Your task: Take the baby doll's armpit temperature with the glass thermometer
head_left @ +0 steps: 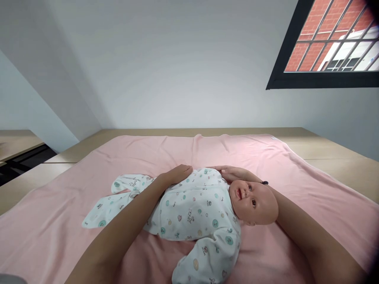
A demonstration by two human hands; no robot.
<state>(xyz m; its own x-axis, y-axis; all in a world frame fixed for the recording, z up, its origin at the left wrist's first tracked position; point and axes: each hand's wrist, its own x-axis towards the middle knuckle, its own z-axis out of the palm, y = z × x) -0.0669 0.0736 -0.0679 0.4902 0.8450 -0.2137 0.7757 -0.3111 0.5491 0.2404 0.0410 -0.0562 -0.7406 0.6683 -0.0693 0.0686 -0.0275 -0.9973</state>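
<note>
Head view: see a white-clad plastic baby doll [189,209] lying crosswise on soft pink cloth [148,152], bald head [262,203] rightward; find left hand [179,174], loosely curled, along its far waist, right hand [233,172] nearer the head, by the far shoulder; cannot tell whether either grips.

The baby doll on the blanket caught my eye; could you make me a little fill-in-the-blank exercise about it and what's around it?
1. The blanket beneath the baby doll is ____ in colour.
2. Of the person's left hand and right hand, the ____ one is nearer the doll's bald head.
3. The outside wall seen through the barred window is built of red ____.

Missing words: pink; right; brick.
</note>
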